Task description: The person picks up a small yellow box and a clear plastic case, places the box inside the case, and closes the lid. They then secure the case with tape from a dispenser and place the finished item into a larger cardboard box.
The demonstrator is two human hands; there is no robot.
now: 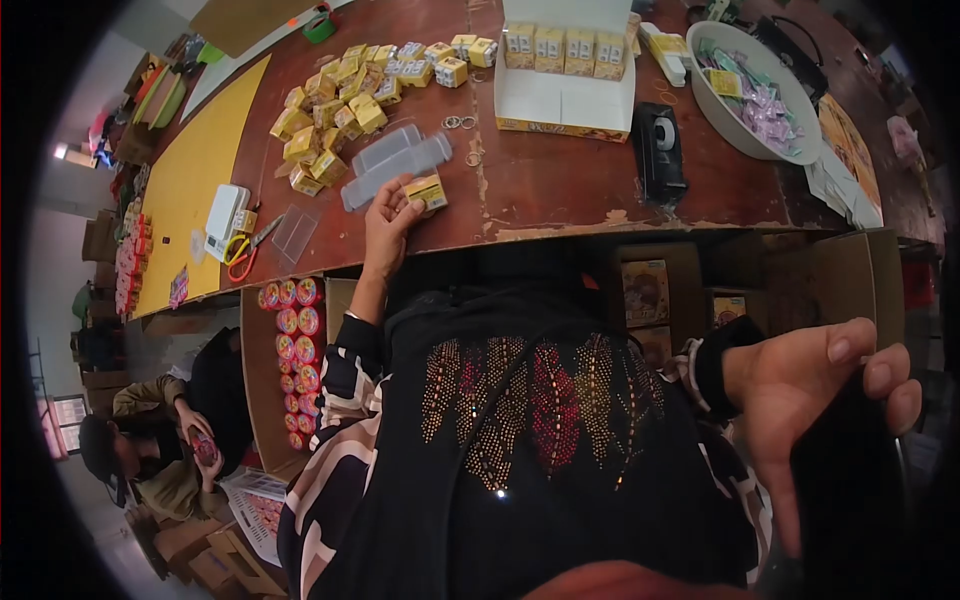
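My left hand (390, 222) rests at the table's front edge, its fingers closed on a small yellow box (427, 192). Clear plastic trays (395, 165) lie just beyond it, and a pile of yellow boxes (335, 110) spreads farther back. At the right, close to the camera, my right hand (815, 400) is raised with its fingers curled round a black object (850, 480), which looks like a phone and is partly cut off by the dark image edge. An open white display box (565, 100) at the back holds a row of yellow boxes.
Scissors (240, 255) and a white scale (226, 215) lie on the left. A black tape dispenser (660, 150) and a white basin (755, 95) of wrapped items stand on the right. A carton of red-lidded tubs (290, 360) is below the table; a seated person (165, 430) is at lower left.
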